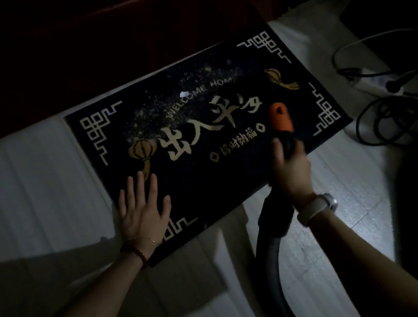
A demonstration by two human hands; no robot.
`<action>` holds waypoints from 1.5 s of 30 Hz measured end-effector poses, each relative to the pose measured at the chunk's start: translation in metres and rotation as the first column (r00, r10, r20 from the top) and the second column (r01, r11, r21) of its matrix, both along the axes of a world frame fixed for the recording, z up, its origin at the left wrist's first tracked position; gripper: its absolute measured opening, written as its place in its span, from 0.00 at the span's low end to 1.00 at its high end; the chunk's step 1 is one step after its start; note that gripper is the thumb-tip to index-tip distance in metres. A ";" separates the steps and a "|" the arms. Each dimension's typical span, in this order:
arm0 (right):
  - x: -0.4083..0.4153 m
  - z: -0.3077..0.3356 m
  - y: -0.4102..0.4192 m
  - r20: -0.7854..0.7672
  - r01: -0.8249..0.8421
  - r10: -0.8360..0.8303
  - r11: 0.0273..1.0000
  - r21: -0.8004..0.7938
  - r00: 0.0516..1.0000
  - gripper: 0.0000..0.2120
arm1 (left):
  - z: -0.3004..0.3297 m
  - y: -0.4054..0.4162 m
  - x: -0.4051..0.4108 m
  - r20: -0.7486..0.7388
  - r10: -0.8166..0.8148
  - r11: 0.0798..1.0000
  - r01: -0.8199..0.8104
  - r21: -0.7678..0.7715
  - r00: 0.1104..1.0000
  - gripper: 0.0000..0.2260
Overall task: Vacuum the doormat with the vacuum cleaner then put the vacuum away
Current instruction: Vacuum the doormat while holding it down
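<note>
The left hand (144, 208) lies flat with its fingers spread, pressing down the near corner of the doormat (201, 182); a dark bead bracelet (135, 254) circles that wrist. The right hand (291, 168) curls its fingers around the black vacuum handle (288, 142), just behind the orange nozzle (281, 119), which sits over the mat's middle, toward its right edge. A pale watch (317, 208) sits on that wrist. The grey hose (270, 250) runs back from the handle across the pale tiled floor (37, 195). Pale dusty specks (162, 104) cover the mat's centre. Cables (391, 117) lie on the floor beyond the mat's right corner.
</note>
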State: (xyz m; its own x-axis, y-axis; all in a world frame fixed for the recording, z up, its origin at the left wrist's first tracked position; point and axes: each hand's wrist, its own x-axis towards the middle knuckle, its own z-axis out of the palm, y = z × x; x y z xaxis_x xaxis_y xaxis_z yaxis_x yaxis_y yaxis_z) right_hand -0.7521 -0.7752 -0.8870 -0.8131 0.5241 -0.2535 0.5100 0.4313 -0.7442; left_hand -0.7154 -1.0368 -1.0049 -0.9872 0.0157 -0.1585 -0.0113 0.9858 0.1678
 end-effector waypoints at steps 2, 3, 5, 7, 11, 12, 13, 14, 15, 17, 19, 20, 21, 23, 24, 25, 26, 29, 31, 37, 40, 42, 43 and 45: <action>-0.012 0.003 0.008 -0.015 0.075 -0.074 0.996 0.049 0.997 0.19 | 0.001 0.000 0.000 -0.002 -0.006 1.000 0.006 -0.005 1.000 0.29; -0.014 0.005 0.005 -0.012 0.059 -0.058 0.998 0.035 0.998 0.19 | 0.001 0.001 -0.001 0.000 -0.007 1.000 0.007 -0.005 1.000 0.29; -0.004 0.000 -0.012 0.008 -0.080 0.081 0.996 -0.048 0.997 0.18 | 0.001 0.001 0.000 0.007 -0.002 1.000 0.002 -0.007 1.000 0.29; 0.016 -0.005 -0.029 0.068 -0.239 0.246 0.966 -0.101 0.967 0.17 | 0.001 0.001 0.000 0.007 -0.002 1.000 0.002 -0.018 1.000 0.29; 0.022 0.002 -0.020 0.080 -0.237 0.235 0.971 0.015 0.969 0.18 | 0.001 0.001 0.000 0.007 -0.004 1.000 0.004 -0.022 1.000 0.29; 0.013 0.002 -0.008 0.072 -0.170 0.167 0.985 0.042 0.983 0.18 | 0.001 0.001 0.000 0.007 -0.006 1.000 0.006 -0.024 1.000 0.29; 0.001 0.004 0.005 0.061 -0.060 0.056 0.996 0.067 0.997 0.19 | 0.001 0.002 0.000 0.010 -0.009 1.000 0.009 -0.028 1.000 0.29; -0.010 0.006 0.017 0.053 0.066 -0.070 0.995 0.079 0.996 0.19 | 0.001 0.002 0.001 0.017 -0.012 0.999 0.012 -0.031 1.000 0.29; -0.018 0.007 0.026 0.033 0.140 -0.143 0.986 0.090 0.989 0.20 | 0.001 0.003 0.001 0.023 -0.011 0.999 0.012 -0.033 1.000 0.29; -0.020 0.007 0.020 0.016 0.076 -0.078 0.995 0.063 0.997 0.20 | 0.001 0.003 0.000 0.033 -0.005 0.999 0.006 -0.037 0.999 0.30; -0.009 0.007 -0.001 0.086 -0.129 0.127 0.991 0.020 0.988 0.17 | 0.001 0.002 0.000 0.039 0.000 0.999 0.002 -0.042 0.999 0.30; -0.001 0.008 -0.009 0.108 -0.197 0.198 0.980 -0.015 0.974 0.16 | 0.002 0.002 0.000 0.035 -0.003 0.999 0.004 -0.048 0.999 0.30; 0.004 0.013 -0.012 0.108 -0.219 0.223 0.974 -0.052 0.969 0.15 | 0.002 0.003 0.001 0.034 -0.008 0.999 0.010 -0.052 0.999 0.30; 0.004 0.024 0.000 0.065 -0.152 0.159 0.983 -0.100 0.985 0.15 | 0.002 0.004 0.001 0.033 -0.014 0.998 0.016 -0.056 0.999 0.30; -0.001 0.026 0.011 0.039 -0.103 0.106 0.992 -0.077 0.994 0.16 | 0.002 0.004 0.000 0.034 -0.013 0.998 0.015 -0.057 0.999 0.30; -0.009 0.029 0.022 0.010 -0.057 0.058 0.998 -0.039 0.998 0.17 | 0.002 0.004 -0.001 0.031 -0.012 0.998 0.014 -0.056 0.999 0.31; -0.020 0.030 0.032 -0.023 -0.015 0.015 1.000 -0.002 1.000 0.18 | 0.003 0.004 -0.001 0.029 -0.014 0.998 0.016 -0.057 0.999 0.31; -0.063 0.031 0.041 -0.049 0.030 -0.032 0.999 -0.039 0.998 0.21 | 0.004 0.003 0.000 0.021 -0.033 0.995 0.035 -0.097 0.999 0.27; -0.076 0.028 0.032 0.025 0.031 -0.029 0.995 -0.100 0.999 0.21 | 0.003 0.002 0.000 0.019 -0.040 0.992 0.042 -0.115 0.999 0.26; 0.016 0.031 -0.013 0.165 -0.134 0.147 0.987 -0.084 0.975 0.14 | 0.008 0.003 -0.001 0.088 -0.018 0.998 0.023 -0.054 0.996 0.34; 0.000 0.042 -0.005 0.125 -0.130 0.132 0.991 -0.019 0.983 0.14 | 0.007 0.004 -0.003 0.065 -0.021 0.997 0.025 -0.070 0.998 0.33; -0.039 0.043 0.006 0.095 -0.073 0.075 0.997 -0.020 0.993 0.19 | 0.005 0.003 -0.002 0.059 -0.036 0.996 0.041 -0.083 0.998 0.30; -0.061 0.044 0.010 0.085 -0.022 0.025 0.999 -0.033 0.996 0.20 | 0.004 0.001 -0.001 0.049 -0.044 0.994 0.048 -0.096 0.998 0.28; -0.083 0.043 0.019 0.127 0.024 -0.021 1.000 -0.020 0.992 0.22 | 0.001 0.000 -0.001 0.027 -0.049 0.992 0.052 -0.115 0.998 0.27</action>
